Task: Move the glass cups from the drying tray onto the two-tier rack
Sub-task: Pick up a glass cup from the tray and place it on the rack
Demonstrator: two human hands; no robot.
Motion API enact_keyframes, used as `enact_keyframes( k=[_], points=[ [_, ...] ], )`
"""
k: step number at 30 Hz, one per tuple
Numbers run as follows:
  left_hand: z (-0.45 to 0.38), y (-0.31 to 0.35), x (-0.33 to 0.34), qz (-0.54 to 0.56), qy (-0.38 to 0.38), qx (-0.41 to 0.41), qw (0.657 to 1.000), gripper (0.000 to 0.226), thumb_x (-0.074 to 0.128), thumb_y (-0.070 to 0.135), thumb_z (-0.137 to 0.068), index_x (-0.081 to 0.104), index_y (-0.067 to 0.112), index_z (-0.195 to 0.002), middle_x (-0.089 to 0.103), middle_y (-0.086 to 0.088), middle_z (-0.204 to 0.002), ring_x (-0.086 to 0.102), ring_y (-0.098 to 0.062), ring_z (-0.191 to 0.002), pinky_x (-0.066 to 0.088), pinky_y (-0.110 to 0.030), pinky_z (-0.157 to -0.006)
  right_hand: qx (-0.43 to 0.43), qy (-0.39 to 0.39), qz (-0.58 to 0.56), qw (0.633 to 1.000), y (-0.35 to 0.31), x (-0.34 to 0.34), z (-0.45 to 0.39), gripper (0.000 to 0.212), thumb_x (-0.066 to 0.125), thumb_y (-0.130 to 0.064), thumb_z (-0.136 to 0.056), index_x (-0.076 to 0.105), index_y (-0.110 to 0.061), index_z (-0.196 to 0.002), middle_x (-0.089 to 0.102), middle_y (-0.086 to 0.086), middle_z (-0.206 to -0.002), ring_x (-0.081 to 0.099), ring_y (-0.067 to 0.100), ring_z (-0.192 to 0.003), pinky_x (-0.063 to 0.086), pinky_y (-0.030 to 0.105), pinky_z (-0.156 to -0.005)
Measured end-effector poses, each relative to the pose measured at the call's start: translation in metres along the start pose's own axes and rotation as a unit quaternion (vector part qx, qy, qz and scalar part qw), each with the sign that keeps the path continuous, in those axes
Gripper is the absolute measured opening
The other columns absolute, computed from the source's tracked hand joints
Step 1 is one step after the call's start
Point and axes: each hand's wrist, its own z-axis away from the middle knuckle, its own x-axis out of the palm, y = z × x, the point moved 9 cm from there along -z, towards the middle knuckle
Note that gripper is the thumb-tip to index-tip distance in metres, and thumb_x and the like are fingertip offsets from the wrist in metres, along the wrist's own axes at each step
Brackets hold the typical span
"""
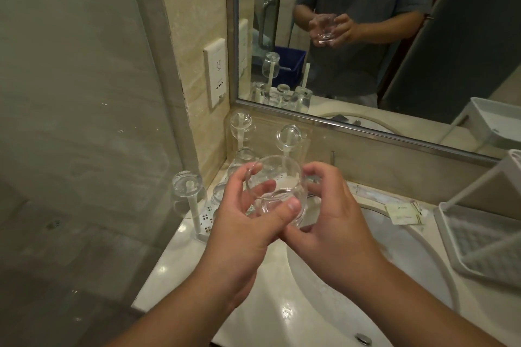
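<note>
Hands (284,214) both clamped on wet-looking glass cup (275,189) over sink (423,256); slip risk carrying to rack (479,236).

drying tray (203,222) left of sink (324,284) | two-tier rack (479,234) right | mirror (366,36) behind

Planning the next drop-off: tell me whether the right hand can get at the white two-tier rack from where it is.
Probably yes. The rack stands at the right, with only bare counter and basin between, but the right hand and left hand both hold the glass cup.
</note>
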Motion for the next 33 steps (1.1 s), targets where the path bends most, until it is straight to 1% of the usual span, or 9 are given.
enact_keyframes(
  k=[7,11,14,18,21,24,29,31,33],
  points=[
    [-0.012,-0.028,0.017,-0.073,-0.032,-0.020,0.997,0.072,0.089,0.017,-0.056,0.062,0.049,-0.114,0.070,0.007,-0.115,0.073,-0.017,-0.096,0.057,-0.028,-0.072,0.075,0.010,-0.013,0.997,0.043,-0.011,0.018,0.067,0.075,-0.058,-0.065,0.032,-0.047,-0.116,0.018,-0.048,-0.132,0.034,0.004,-0.138,0.043,0.035,-0.102],
    [-0.014,-0.053,0.044,-0.099,-0.062,-0.043,0.992,0.074,0.091,0.022,-0.051,0.062,0.050,-0.113,0.066,0.002,-0.120,0.073,-0.018,-0.098,0.059,-0.039,-0.084,0.112,0.032,-0.009,0.993,0.074,-0.030,0.034,0.063,0.078,-0.049,-0.065,0.035,-0.047,-0.111,0.000,-0.060,-0.126,0.030,0.008,-0.141,0.044,0.043,-0.101],
    [-0.015,-0.074,0.068,-0.112,-0.091,-0.058,0.988,0.068,0.090,0.020,-0.056,0.062,0.051,-0.109,0.064,-0.001,-0.121,0.073,-0.017,-0.096,0.060,-0.035,-0.076,0.142,0.052,-0.004,0.989,0.098,-0.049,0.049,0.064,0.078,-0.051,-0.063,0.036,-0.047,-0.111,-0.005,-0.057,-0.130,0.029,0.009,-0.142,0.047,0.039,-0.098],
    [-0.017,-0.106,0.104,-0.135,-0.126,-0.081,0.979,0.068,0.089,0.017,-0.059,0.061,0.048,-0.112,0.060,-0.004,-0.123,0.074,-0.019,-0.094,0.060,-0.034,-0.075,0.181,0.081,0.005,0.980,0.129,-0.081,0.071,0.065,0.075,-0.052,-0.061,0.037,-0.049,-0.113,0.006,-0.038,-0.148,0.044,-0.001,-0.129,0.044,0.015,-0.089],
    [-0.016,-0.131,0.135,-0.146,-0.145,-0.098,0.974,0.071,0.091,0.026,-0.055,0.060,0.049,-0.114,0.059,0.000,-0.122,0.073,-0.018,-0.095,0.060,-0.039,-0.081,0.191,0.106,0.011,0.976,0.148,-0.108,0.084,0.065,0.075,-0.052,-0.060,0.033,-0.053,-0.110,0.030,-0.036,-0.131,0.054,-0.009,-0.104,0.039,0.000,-0.072],
    [-0.014,-0.158,0.170,-0.159,-0.165,-0.113,0.967,0.064,0.088,0.031,-0.053,0.061,0.052,-0.107,0.067,0.012,-0.109,0.073,-0.015,-0.094,0.059,-0.033,-0.077,0.216,0.134,0.005,0.967,0.175,-0.138,0.096,0.068,0.076,-0.047,-0.058,0.033,-0.057,-0.110,0.046,-0.031,-0.114,0.053,-0.009,-0.100,0.040,0.002,-0.069],
    [-0.011,-0.207,0.224,-0.182,-0.176,-0.149,0.956,0.069,0.088,0.033,-0.055,0.058,0.049,-0.116,0.059,0.000,-0.121,0.072,-0.017,-0.097,0.058,-0.032,-0.076,0.251,0.108,0.002,0.962,0.229,-0.176,0.116,0.081,0.076,-0.041,-0.060,0.036,-0.046,-0.130,0.048,-0.026,-0.121,0.052,-0.001,-0.110,0.054,0.028,-0.082],
    [-0.009,-0.227,0.245,-0.192,-0.188,-0.164,0.949,0.068,0.087,0.031,-0.059,0.057,0.047,-0.118,0.060,0.000,-0.119,0.072,-0.014,-0.094,0.057,-0.030,-0.075,0.263,0.102,0.004,0.959,0.251,-0.191,0.126,0.082,0.077,-0.039,-0.062,0.034,-0.046,-0.132,0.047,-0.026,-0.124,0.050,-0.004,-0.113,0.048,0.020,-0.088],
    [-0.009,-0.248,0.264,-0.209,-0.194,-0.176,0.942,0.068,0.086,0.029,-0.062,0.056,0.045,-0.121,0.059,0.001,-0.119,0.072,-0.011,-0.093,0.057,-0.029,-0.075,0.276,0.101,-0.004,0.956,0.272,-0.206,0.135,0.078,0.077,-0.039,-0.064,0.034,-0.052,-0.127,0.047,-0.028,-0.120,0.049,-0.009,-0.110,0.039,0.005,-0.084]
  ],
)
